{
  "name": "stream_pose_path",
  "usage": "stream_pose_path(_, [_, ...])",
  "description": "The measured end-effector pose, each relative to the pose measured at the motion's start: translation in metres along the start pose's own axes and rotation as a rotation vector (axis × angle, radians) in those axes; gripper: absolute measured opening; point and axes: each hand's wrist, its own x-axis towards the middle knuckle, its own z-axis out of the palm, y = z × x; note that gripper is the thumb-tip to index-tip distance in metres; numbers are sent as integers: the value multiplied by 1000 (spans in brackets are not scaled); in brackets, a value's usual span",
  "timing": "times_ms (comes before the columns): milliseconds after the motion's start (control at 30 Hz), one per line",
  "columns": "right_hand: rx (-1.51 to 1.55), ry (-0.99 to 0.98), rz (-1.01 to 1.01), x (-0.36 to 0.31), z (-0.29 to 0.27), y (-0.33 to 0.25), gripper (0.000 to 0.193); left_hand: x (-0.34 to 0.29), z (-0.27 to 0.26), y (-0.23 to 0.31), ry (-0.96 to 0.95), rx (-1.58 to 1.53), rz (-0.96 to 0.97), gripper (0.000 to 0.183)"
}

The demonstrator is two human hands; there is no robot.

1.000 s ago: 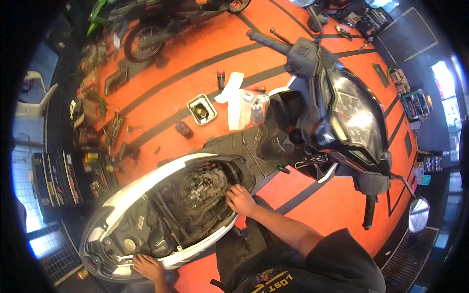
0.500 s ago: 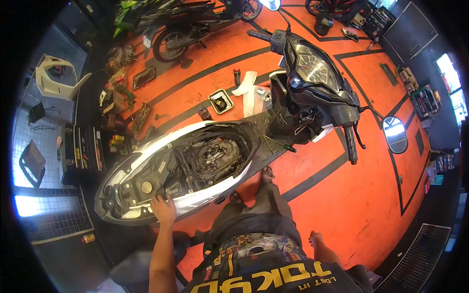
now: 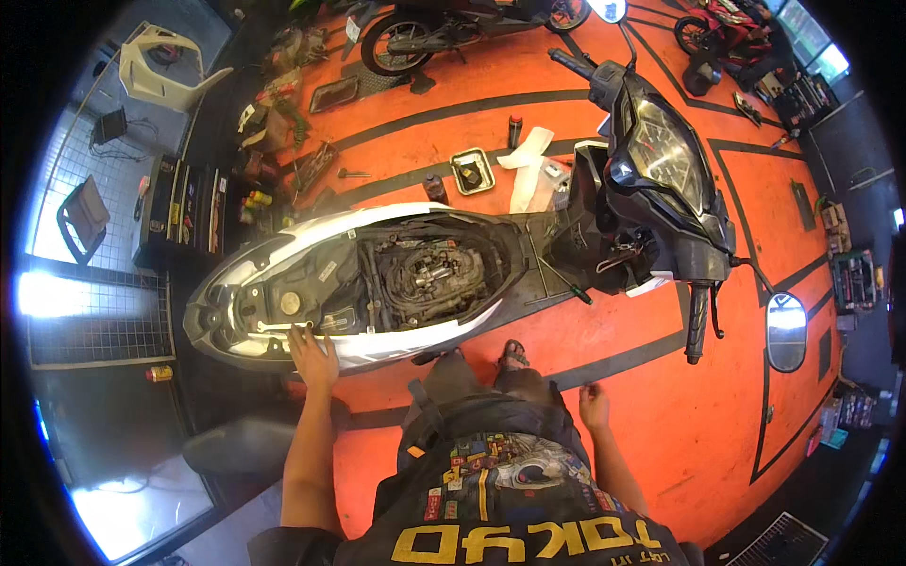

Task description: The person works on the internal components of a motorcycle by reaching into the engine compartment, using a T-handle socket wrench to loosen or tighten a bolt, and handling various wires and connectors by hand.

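A white and black scooter (image 3: 415, 347) stands across in front of me, its seat off and the dirty engine (image 3: 436, 269) showing through the opening. My left hand (image 3: 313, 360) rests with spread fingers on the near edge of its rear body. Beside the fingertips lies a thin silver bar (image 3: 274, 326), perhaps a spanner; I cannot tell whether they touch it. A round cap (image 3: 290, 303) sits just beyond. My right hand (image 3: 594, 407) hangs at my side over the floor, fingers loosely bent, nothing seen in it.
A T-shaped metal tool (image 3: 538, 259) and a green-handled screwdriver (image 3: 581, 295) lie on the footboard. Past the scooter are a parts tray (image 3: 455, 166), a dark bottle (image 3: 434, 187) and a spray can (image 3: 514, 131). A black tool cabinet (image 3: 184, 212) stands left. The handlebar mirror (image 3: 786, 330) juts out right.
My view has shifted, so the scooter sits a little differently in it. My left hand stays at the rear edge. The right hand has come forward and shows more fully.
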Motion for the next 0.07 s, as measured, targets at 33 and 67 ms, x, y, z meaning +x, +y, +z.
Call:
stream_pose_path(33, [91, -31, -38, 41, -8, -16, 27, -5, 2, -3, 8, 6, 11, 60])
stream_pose_path(67, [68, -54, 27, 35, -12, -37, 27, -14, 2, -10, -9, 17, 6, 60])
